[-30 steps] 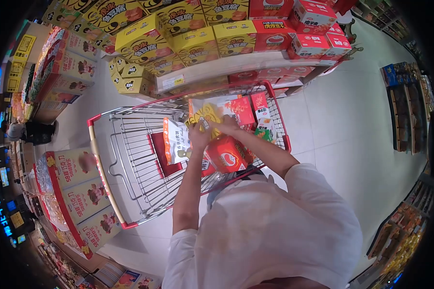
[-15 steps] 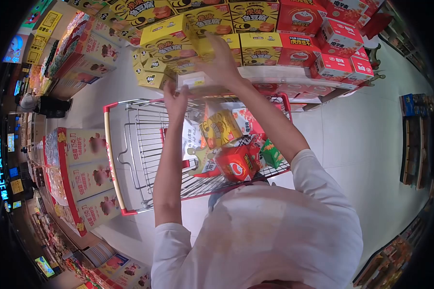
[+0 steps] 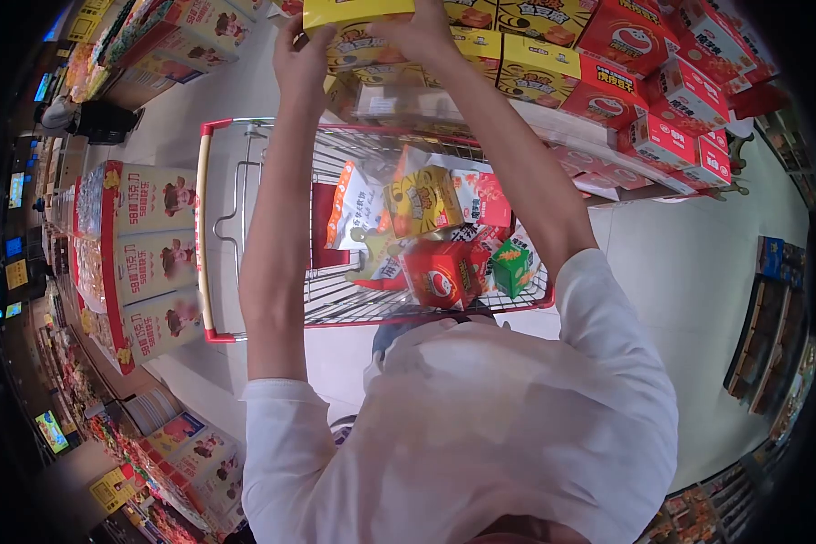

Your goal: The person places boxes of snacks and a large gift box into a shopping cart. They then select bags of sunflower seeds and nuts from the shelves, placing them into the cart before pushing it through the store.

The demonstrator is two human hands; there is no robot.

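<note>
A yellow snack box [image 3: 358, 13] with a printed front sits at the top edge of the view, at the near corner of the display. My left hand [image 3: 300, 53] is at its left side, fingers curled against it. On the box's right side, my right hand [image 3: 426, 34] presses with bent fingers. The upper part of this box is cut off by the frame. Below my forearms stands a shopping cart [image 3: 206, 231]. In it lie a yellow box [image 3: 422, 200], a red box [image 3: 435, 275], a green box [image 3: 513, 268] and a white-and-orange bag [image 3: 350, 207].
Yellow boxes [image 3: 539, 68] and red boxes [image 3: 627, 36] are stacked beyond the cart. Cartons with printed fronts [image 3: 159, 263] stand left of the cart handle. A low shelf [image 3: 762, 317] is at far right. Another person [image 3: 91, 121] is at upper left.
Both hands have moved up and away from my body, now bracketing the yellow box at the corner. The left hand has risen from near the cart's edge. My view has shifted, with the cart higher in it.
</note>
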